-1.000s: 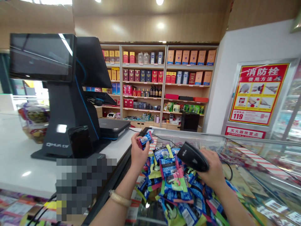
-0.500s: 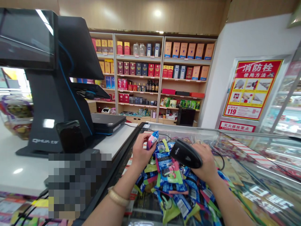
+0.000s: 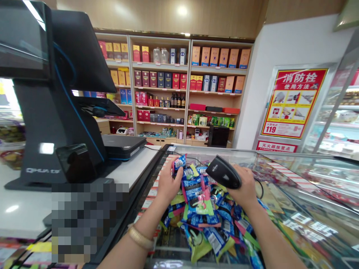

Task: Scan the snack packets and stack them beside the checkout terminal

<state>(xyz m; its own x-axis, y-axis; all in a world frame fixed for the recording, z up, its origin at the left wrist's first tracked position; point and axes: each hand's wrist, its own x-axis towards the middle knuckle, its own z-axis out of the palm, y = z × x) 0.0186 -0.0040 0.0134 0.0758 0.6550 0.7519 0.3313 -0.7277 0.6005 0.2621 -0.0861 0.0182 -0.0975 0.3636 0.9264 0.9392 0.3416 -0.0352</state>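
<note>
My left hand (image 3: pixel 168 182) is closed on a small blue and pink snack packet (image 3: pixel 179 162), its printed side tilted toward me and rightward. In my right hand (image 3: pixel 244 188) is a black barcode scanner (image 3: pixel 223 172), its head pointing left toward the packet with a gap between them. Beneath both hands lies a heap of similar blue, pink and green snack packets (image 3: pixel 199 203), spread over the glass counter (image 3: pixel 171 250). The scanner's cable curves out behind my right hand. My right fingers are mostly hidden behind the scanner's handle.
A black point-of-sale terminal (image 3: pixel 42 123) stands on the white counter (image 3: pixel 17 220) at left, with a blurred-out patch in front of it. Shelves (image 3: pixel 159 68) of boxes and bottles line the back wall. A red fire-hydrant sign (image 3: pixel 294 102) hangs at right.
The packet in my left hand has turned, showing more of its blue printed side. The scanner still points at it. The whole view has shifted slightly, so the scene sits further left.
</note>
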